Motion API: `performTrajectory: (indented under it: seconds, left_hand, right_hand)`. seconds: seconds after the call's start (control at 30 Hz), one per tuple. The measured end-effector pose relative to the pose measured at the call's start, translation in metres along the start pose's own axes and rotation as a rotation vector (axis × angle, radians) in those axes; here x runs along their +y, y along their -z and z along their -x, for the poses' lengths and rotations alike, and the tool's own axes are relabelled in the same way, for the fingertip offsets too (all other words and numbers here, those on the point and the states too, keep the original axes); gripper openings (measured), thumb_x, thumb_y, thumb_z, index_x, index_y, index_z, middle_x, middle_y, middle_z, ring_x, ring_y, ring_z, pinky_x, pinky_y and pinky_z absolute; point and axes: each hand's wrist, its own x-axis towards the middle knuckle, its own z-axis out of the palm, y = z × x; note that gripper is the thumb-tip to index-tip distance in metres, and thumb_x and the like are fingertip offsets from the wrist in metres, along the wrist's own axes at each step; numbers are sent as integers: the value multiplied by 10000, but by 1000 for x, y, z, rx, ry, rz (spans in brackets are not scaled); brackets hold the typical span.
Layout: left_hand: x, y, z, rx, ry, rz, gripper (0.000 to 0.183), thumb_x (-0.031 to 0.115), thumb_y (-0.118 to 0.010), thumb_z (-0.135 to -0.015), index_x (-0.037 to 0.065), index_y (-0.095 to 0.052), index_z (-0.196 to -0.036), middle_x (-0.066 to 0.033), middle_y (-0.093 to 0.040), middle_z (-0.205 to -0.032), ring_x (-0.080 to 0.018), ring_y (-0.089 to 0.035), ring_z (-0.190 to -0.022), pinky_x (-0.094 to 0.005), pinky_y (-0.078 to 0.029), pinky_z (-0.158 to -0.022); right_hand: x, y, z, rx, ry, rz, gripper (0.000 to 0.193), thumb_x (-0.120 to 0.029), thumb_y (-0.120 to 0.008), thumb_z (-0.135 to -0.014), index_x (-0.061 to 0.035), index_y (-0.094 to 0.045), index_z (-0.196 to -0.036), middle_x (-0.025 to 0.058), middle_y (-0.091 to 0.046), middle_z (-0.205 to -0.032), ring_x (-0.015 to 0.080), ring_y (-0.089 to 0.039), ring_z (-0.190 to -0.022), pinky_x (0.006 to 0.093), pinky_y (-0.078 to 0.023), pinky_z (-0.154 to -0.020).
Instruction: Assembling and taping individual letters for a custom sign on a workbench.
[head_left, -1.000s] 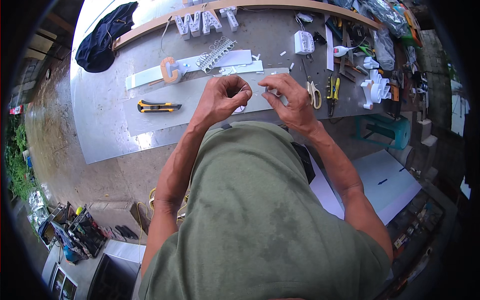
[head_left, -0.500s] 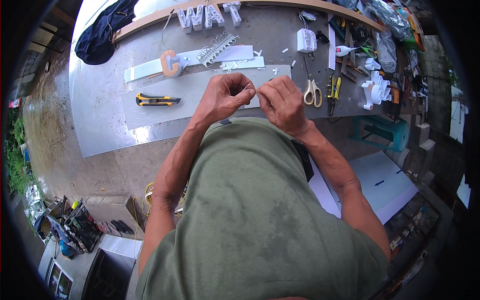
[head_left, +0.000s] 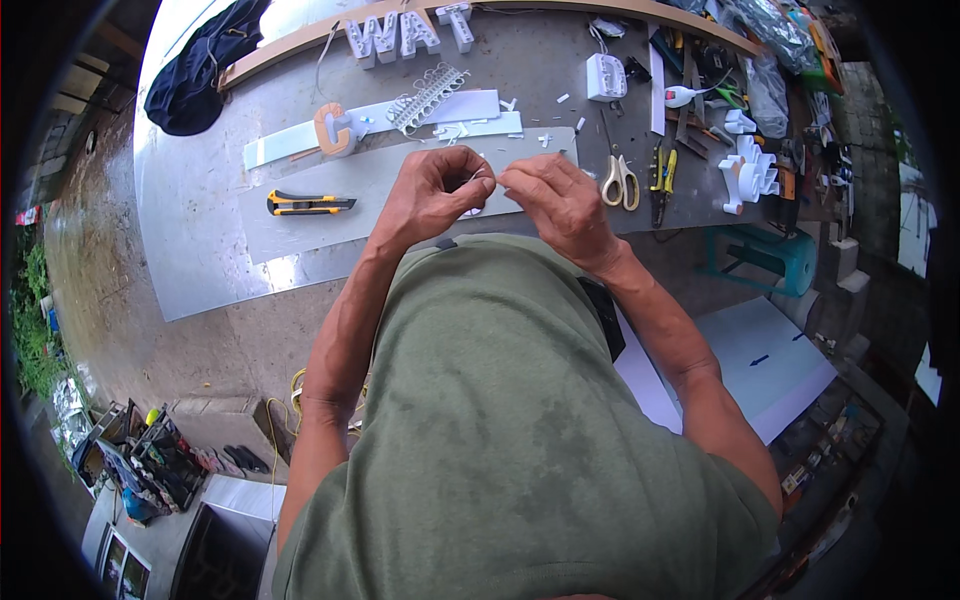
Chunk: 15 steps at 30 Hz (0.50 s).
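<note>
My left hand [head_left: 432, 200] and my right hand [head_left: 562, 208] meet fingertip to fingertip over the near edge of the metal table. Thumb and forefinger of each are pinched together. What they hold, if anything, is too small to make out. A small pale thing [head_left: 472, 212] shows just under my left fingers, partly hidden by them. To the left a yellow and black utility knife [head_left: 309, 203] lies on a flat grey sheet [head_left: 340, 232]. Scissors with cream handles [head_left: 620, 184] lie right of my right hand, beside yellow-handled pliers [head_left: 662, 180].
Beyond my hands are white strips [head_left: 482, 124], a chain of small pale modules [head_left: 430, 98] and a curved orange-faced piece [head_left: 334, 130]. White letter-shaped pieces [head_left: 408, 35] stand by a wooden rail [head_left: 290, 60]. Tools crowd the right side; a teal stool [head_left: 762, 258] stands below.
My right hand has shifted slightly left, its fingers straighter and still meeting my left fingertips. The table scene has slid a little left in view. Both hands stay pinched.
</note>
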Motion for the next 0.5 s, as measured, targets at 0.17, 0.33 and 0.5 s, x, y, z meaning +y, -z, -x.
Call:
performTrajectory:
  seconds: [0.17,0.33,0.5]
  left_hand:
    - [-8,4,7,17,11,-37,146,124,-700,-919,-19,-679,-901,-26,-672,-743,-72,-610,-676,-234,-492,-616]
    - [-7,5,8,-36,30,25,134,114,-695,-925,-18,-675,-909,-25,-671,-752,-67,-606,-687,-221,-476,-619]
    - [-5,2,8,-46,22,26,117,92,-693,-925,-24,-679,-913,-6,-657,-736,-49,-583,-676,-212,-449,-597]
  right_hand:
    - [2,0,1,11,147,149,290,-13,-704,-769,-8,-691,-1059,86,-673,-999,251,-666,-932,374,-555,-756]
    - [-2,-1,5,20,197,182,297,-84,-695,-771,-13,-700,-1059,79,-665,-981,235,-664,-914,363,-550,-749]
    - [-5,-10,3,49,142,136,175,-90,-710,-822,-20,-677,-979,66,-622,-862,238,-635,-806,364,-525,-674]
